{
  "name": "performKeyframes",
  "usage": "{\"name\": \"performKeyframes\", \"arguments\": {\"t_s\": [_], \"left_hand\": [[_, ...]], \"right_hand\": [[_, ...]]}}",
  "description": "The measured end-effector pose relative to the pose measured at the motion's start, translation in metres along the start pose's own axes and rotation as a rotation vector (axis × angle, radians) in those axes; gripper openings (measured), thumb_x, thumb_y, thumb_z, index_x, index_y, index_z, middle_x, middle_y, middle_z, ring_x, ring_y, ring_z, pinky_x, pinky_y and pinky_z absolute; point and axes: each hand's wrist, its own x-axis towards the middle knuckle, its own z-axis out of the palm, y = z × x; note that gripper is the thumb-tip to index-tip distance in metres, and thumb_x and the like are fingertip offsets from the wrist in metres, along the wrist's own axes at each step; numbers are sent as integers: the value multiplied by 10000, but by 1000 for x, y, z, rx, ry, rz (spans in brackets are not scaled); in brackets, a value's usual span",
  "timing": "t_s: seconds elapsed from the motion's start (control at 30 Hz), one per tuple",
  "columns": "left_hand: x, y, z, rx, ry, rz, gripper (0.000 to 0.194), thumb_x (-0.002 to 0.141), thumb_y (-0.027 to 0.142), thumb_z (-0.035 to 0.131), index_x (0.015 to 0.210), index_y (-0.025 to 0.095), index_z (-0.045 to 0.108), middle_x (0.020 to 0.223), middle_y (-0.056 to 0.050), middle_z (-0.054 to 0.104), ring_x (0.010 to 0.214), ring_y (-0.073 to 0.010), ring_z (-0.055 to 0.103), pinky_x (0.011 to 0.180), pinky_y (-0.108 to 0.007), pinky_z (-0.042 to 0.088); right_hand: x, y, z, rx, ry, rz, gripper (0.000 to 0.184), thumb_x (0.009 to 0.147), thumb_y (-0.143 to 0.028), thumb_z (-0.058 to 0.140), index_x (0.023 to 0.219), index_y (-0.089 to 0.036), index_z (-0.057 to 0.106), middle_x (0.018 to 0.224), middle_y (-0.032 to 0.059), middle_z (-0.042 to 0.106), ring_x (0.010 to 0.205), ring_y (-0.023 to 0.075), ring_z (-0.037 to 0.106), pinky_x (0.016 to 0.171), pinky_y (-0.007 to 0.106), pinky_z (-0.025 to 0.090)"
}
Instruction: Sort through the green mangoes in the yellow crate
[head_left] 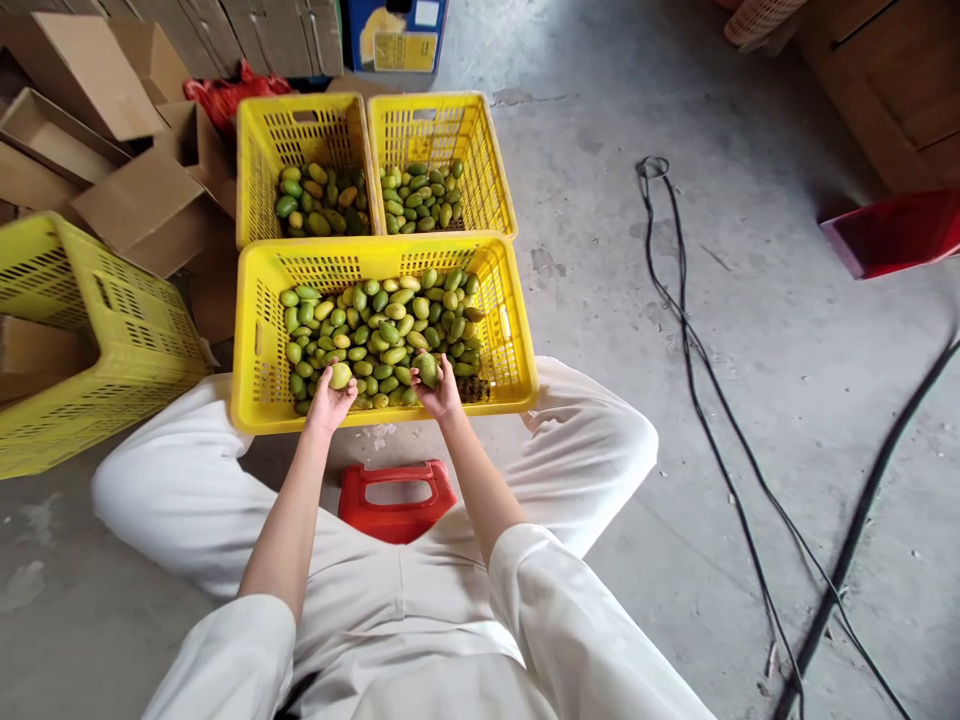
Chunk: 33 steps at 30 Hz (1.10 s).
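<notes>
My left hand [329, 404] holds a yellow-green mango [340, 376] above the near edge of a yellow crate [247, 330]. In my right hand [444, 397] is a darker green mango [428, 370], over the same edge. Many small green and yellowish mangoes [375, 325] fill most of this crate's bottom, with a bare patch at its near right corner. Two more yellow crates touch its far side. The far left crate [246, 170] has larger green and yellow mangoes [319, 205], and the far right crate [491, 160] has smaller, mostly green ones [421, 198].
Another yellow crate [142, 330] with cardboard inside stands at the left. Behind it lie piled cardboard boxes [142, 200] and a red plastic bag [236, 92]. Black cables [694, 340] run across the concrete floor at the right. A red stool [397, 515] is between my legs.
</notes>
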Motion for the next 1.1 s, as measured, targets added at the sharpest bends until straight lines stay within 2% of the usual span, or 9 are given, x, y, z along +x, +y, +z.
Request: {"name": "performKeyframes", "arguments": {"t_s": [0.1, 0.17, 0.33, 0.43, 0.57, 0.73, 0.83, 0.97, 1.1], "left_hand": [[3, -2, 0, 39, 76, 17, 102, 821, 159, 729, 830, 168, 628, 732, -4, 593, 626, -96, 543, 519, -183, 406], [4, -4, 0, 64, 75, 29, 133, 808, 145, 748, 793, 155, 616, 725, -12, 606, 640, -98, 555, 527, -186, 408], [0, -2, 3, 37, 27, -23, 185, 872, 310, 724, 885, 138, 656, 847, -74, 674, 681, -121, 595, 550, -205, 451], [-3, 2, 6, -11, 46, -64, 231, 914, 389, 649, 970, 166, 678, 800, -62, 643, 679, -138, 603, 586, -231, 496], [-3, 4, 8, -46, 61, -59, 260, 933, 407, 595, 1042, 188, 684, 763, -47, 599, 653, -131, 580, 577, -226, 515], [-2, 2, 10, -42, 85, -26, 92, 927, 225, 624, 967, 149, 659, 785, -39, 597, 633, -84, 558, 519, -149, 486], [-4, -1, 10, -26, 80, 40, 37, 907, 120, 641, 925, 152, 641, 824, -37, 627, 580, -45, 517, 458, -112, 419], [-5, -3, 8, -14, 12, 42, 97, 926, 208, 663, 1014, 171, 644, 903, -61, 664, 588, -52, 528, 466, -130, 431], [-4, -2, 7, -10, 9, 16, 263, 985, 404, 564, 1014, 154, 639, 799, -48, 620, 545, -64, 477, 417, -152, 387]], "right_hand": [[-2, -1, 1, 3, -26, 29, 138, 918, -331, 611, 958, -201, 635, 734, -1, 654, 647, 118, 618, 516, 191, 490], [-3, 1, 1, -42, -41, 13, 124, 900, -319, 653, 929, -200, 633, 744, -2, 660, 640, 116, 613, 503, 191, 480], [1, 4, -1, -118, -16, -56, 220, 912, -416, 658, 898, -198, 632, 755, -6, 673, 532, 87, 514, 419, 185, 404], [3, 2, -1, -106, 25, -58, 285, 952, -484, 579, 921, -207, 634, 764, -3, 678, 532, 88, 513, 418, 179, 387], [2, -1, -1, -32, -19, -10, 390, 977, -562, 459, 954, -213, 630, 656, -24, 597, 510, 105, 470, 453, 198, 418], [-1, -3, 2, -16, -39, 13, 381, 994, -498, 438, 770, -209, 547, 623, -21, 555, 480, 94, 396, 423, 191, 368], [-1, -2, 3, -57, -46, 41, 394, 987, -515, 454, 772, -203, 562, 675, -10, 596, 482, 84, 403, 428, 192, 374], [3, -1, 1, -46, -27, 31, 392, 982, -553, 437, 900, -216, 620, 748, 0, 637, 499, 95, 434, 440, 203, 398], [7, -3, -2, -12, 6, -20, 395, 989, -563, 399, 902, -234, 600, 675, -16, 564, 469, 103, 383, 396, 195, 348]]}}
